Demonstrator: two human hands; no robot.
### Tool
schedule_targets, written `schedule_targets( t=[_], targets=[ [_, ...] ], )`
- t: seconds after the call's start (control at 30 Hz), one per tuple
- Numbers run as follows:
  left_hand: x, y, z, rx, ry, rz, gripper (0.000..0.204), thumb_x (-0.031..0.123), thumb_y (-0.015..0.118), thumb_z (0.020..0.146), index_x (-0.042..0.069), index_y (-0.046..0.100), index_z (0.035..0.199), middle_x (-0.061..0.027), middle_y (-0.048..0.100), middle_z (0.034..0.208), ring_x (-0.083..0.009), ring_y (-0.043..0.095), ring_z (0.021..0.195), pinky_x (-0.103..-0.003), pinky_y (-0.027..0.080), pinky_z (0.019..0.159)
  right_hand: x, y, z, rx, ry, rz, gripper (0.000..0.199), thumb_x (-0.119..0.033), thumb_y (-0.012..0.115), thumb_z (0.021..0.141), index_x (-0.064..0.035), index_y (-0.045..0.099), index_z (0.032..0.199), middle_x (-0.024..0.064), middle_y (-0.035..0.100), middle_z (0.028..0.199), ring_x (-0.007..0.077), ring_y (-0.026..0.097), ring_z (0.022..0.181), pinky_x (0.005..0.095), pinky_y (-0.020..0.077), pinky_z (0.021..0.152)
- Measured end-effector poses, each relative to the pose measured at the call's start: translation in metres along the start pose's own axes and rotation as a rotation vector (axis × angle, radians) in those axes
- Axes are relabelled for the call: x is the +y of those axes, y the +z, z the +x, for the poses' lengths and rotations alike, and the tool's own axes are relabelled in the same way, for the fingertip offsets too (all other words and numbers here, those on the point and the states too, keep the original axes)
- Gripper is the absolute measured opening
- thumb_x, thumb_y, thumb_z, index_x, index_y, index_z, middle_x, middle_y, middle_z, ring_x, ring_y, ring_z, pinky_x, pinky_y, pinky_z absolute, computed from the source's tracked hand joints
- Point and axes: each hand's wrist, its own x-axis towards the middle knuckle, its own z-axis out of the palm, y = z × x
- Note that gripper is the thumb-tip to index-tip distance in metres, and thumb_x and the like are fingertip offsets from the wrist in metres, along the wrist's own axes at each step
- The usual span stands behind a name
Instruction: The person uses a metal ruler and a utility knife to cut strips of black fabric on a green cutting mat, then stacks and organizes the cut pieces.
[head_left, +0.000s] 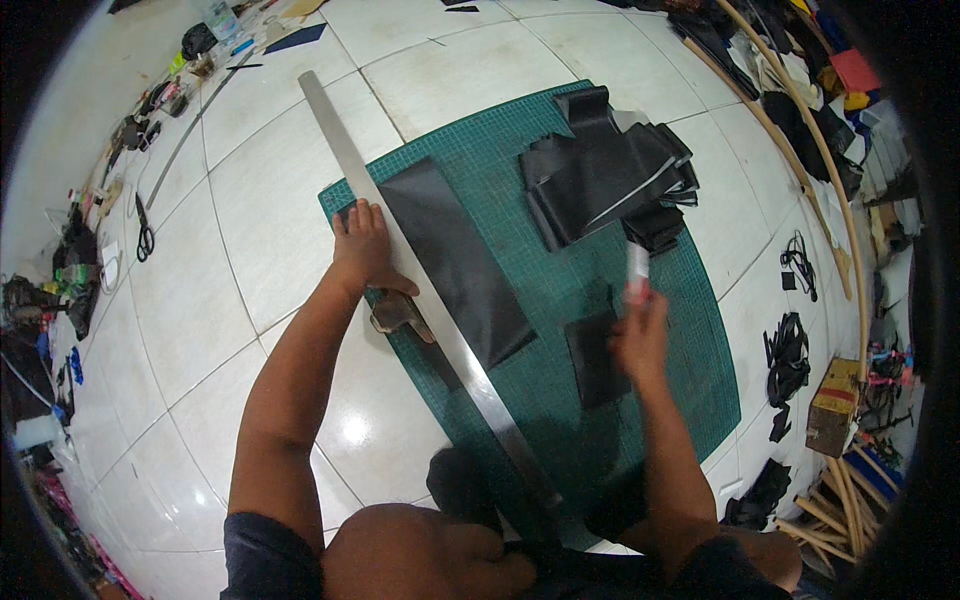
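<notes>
A long steel ruler (343, 130) lies slantwise over a black sheet of material (455, 255) on the green cutting mat (540, 310). My left hand (364, 252) rests flat on the ruler's left edge, fingers stretched out and thumb apart. Just below its thumb sits a worn brown, lumpy object (397, 312) whose kind I cannot make out. My right hand (640, 340) is closed round a red and white cutter knife (637, 272), smeared by motion. Beside that hand lies a small black rectangular piece (592, 360); beyond it is a pile of folded black strips (605, 170).
Black-handled scissors (145, 235) lie on the white tiled floor at left, near clutter along the wall. At right are long wooden poles (790, 160), a cardboard box (835, 405), black scraps (788, 360) and a bundle of sticks (825, 510).
</notes>
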Motion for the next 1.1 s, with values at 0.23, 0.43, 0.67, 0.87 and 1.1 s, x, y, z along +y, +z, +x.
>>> schedule_targets(
  t=[0.23,0.43,0.67,0.87,1.1],
  targets=[
    [-0.001,0.011,0.002,0.058,0.021,0.009,0.158,0.073,0.087,0.04,-0.015,0.016,0.15,-0.0348,0.017,0.158,-0.0461,0.022,0.148,-0.061,0.018,0.118,-0.102,0.153,0.002,-0.536,-0.425,-0.352,0.043,-0.015,0.058,0.091,-0.0005,0.039,0.127,0.0327,0.064,0.1,0.0515,0.064,0.09,0.0565,0.0497,0.082],
    [-0.006,0.022,0.008,0.063,0.012,0.043,0.159,0.079,0.084,0.04,-0.01,0.014,0.151,-0.0314,0.017,0.158,-0.0451,0.021,0.148,-0.064,0.02,0.117,-0.159,0.219,0.004,-0.657,-0.54,-0.485,0.039,-0.012,0.054,0.091,0.0065,0.038,0.121,0.0343,0.065,0.099,0.0516,0.064,0.098,0.0579,0.0499,0.088],
    [-0.005,0.016,0.004,0.044,0.021,-0.016,0.155,0.079,0.083,0.044,-0.008,0.014,0.153,-0.03,0.012,0.16,-0.0436,0.019,0.149,-0.065,0.022,0.115,-0.165,0.251,0.012,-0.609,-0.526,-0.499,0.039,-0.011,0.051,0.092,0.0084,0.038,0.124,0.0343,0.065,0.103,0.0488,0.065,0.101,0.0555,0.0518,0.089],
    [-0.005,0.019,0.004,0.023,0.025,-0.007,0.155,0.079,0.082,0.046,-0.008,0.012,0.153,-0.0298,0.01,0.161,-0.0433,0.018,0.149,-0.067,0.021,0.114,-0.166,0.254,0.012,-0.603,-0.553,-0.506,0.031,-0.012,0.046,0.096,0.007,0.043,0.121,0.0326,0.066,0.106,0.047,0.066,0.101,0.0542,0.054,0.086],
    [-0.007,0.021,0.007,0.087,-0.006,0.002,0.158,0.073,0.087,0.041,-0.008,0.013,0.154,-0.0291,0.013,0.161,-0.0424,0.019,0.15,-0.064,0.018,0.117,-0.167,0.231,0.005,-0.709,-0.414,-0.467,0.029,-0.011,0.047,0.095,0.0045,0.044,0.119,0.0346,0.064,0.108,0.05,0.063,0.104,0.0564,0.0506,0.09]
  ],
)
